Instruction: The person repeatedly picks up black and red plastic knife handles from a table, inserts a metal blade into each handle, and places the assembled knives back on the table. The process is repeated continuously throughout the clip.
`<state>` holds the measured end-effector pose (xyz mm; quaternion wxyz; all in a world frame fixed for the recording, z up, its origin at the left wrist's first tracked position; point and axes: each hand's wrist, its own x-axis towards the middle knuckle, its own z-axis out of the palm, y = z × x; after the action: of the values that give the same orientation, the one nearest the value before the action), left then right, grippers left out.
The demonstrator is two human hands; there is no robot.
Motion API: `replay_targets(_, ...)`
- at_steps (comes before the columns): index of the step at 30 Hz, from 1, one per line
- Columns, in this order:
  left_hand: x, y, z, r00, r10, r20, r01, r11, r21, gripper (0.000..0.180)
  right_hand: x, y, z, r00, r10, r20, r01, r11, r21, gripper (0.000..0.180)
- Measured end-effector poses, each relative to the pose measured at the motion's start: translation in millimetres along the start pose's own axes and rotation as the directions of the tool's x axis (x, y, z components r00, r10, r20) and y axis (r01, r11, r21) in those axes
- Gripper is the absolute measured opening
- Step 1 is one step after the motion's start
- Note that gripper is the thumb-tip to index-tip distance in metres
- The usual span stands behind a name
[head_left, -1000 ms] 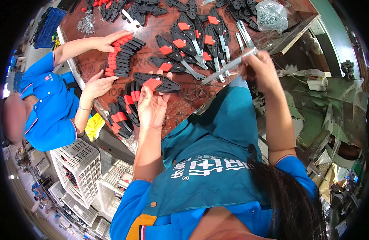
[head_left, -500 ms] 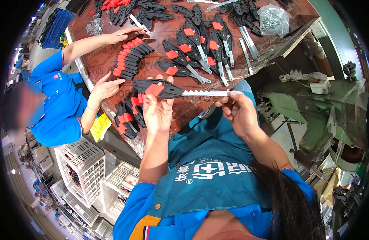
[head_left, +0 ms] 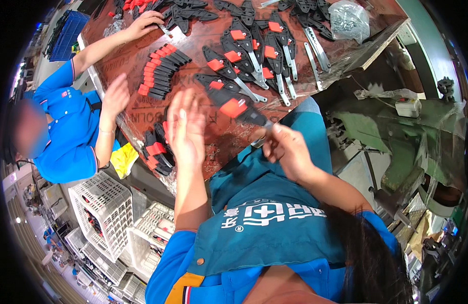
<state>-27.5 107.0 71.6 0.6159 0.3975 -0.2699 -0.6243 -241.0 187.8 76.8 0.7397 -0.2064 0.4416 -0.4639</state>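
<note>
My right hand [head_left: 290, 149] is closed on the metal strip end of a black plastic handle piece with a red tab [head_left: 234, 108]. The piece is slanted over the table and blurred, its wide black end pointing far left; most of the strip is hidden by my fingers. My left hand [head_left: 187, 131] is raised beside it, fingers spread and smeared a little, holding nothing. Just left of that hand lie several black-and-red pieces [head_left: 157, 148]. Beyond the held piece, several similar assemblies [head_left: 236, 55] with metal strips lie grouped on the table.
A co-worker at the left holds a toothed metal strip [head_left: 165, 31] in one hand; their other hand [head_left: 116, 96] is raised. Between us is a fanned row of black-and-red grips [head_left: 160, 71]. A bag of hardware [head_left: 348, 21] lies far right, above a green machine [head_left: 381, 131]. White crates [head_left: 99, 213] stand lower left.
My left hand has let go of the handle piece and opened. My right hand has drawn the piece slightly left and tilted it. The co-worker's hands have moved apart.
</note>
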Motion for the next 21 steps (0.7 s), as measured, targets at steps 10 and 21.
replay_targets(10, -22.9, -9.6, 44.3, 0.925, -0.334, 0.182, 0.374, 0.886, -0.274, 0.050, 0.1, -0.1, 21.4, 0.995, -0.011, 0.096, 0.023, 0.992, -0.124, 0.045)
replay_targets(21, 32.3, 34.3, 10.2, 0.962, -0.262, 0.082, 0.271, 0.856, -0.441, 0.045, -16.0, 22.0, 13.6, 0.989, 0.000, 0.149, 0.040, 0.962, -0.269, 0.043)
